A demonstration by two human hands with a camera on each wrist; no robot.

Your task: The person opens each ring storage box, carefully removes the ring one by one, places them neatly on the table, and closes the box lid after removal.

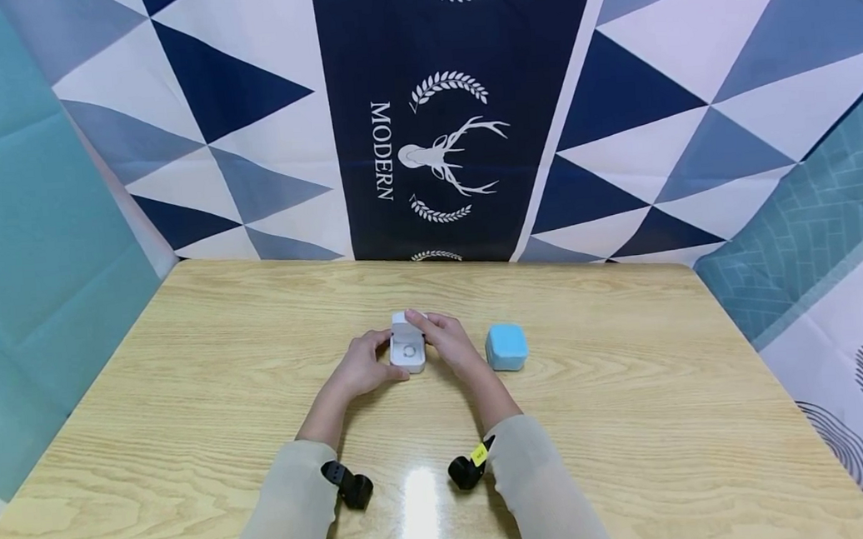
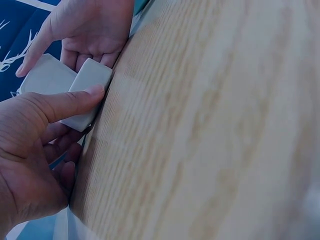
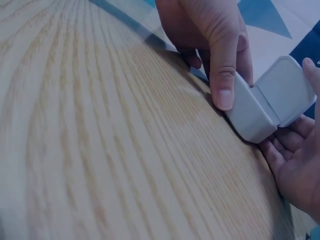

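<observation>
At the far left of the ring box, a blue-green cloth (image 1: 38,238) hangs beside the table (image 1: 188,437). Nearer to the ring box, on its left and toward the person, there is a pale sleeve (image 1: 290,505), with a small black camera (image 1: 357,492) at the wrist. From this sleeve comes the left hand (image 1: 363,366), which holds the lower part of the ring box from its left side: the thumb presses the front wall and the other fingers are bent at the back, so the hand is closed only as wide as the box. The ring box (image 1: 408,370) itself is white and stands open on the table, with its lid (image 1: 407,331) raised at the back, and a ring (image 1: 410,351) sits inside the lower part. On the right of the ring box, the right hand (image 1: 447,339) grips it around the lid; its thumb is at the lid's upper edge, and its other fingers are curled behind and beside the box. Farther right of the ring box, near the right wrist and not touched, stands a light blue box (image 1: 507,348). Behind the ring box, past the table edge, hangs a cloth with a white deer head (image 1: 442,156) and triangles.
</observation>
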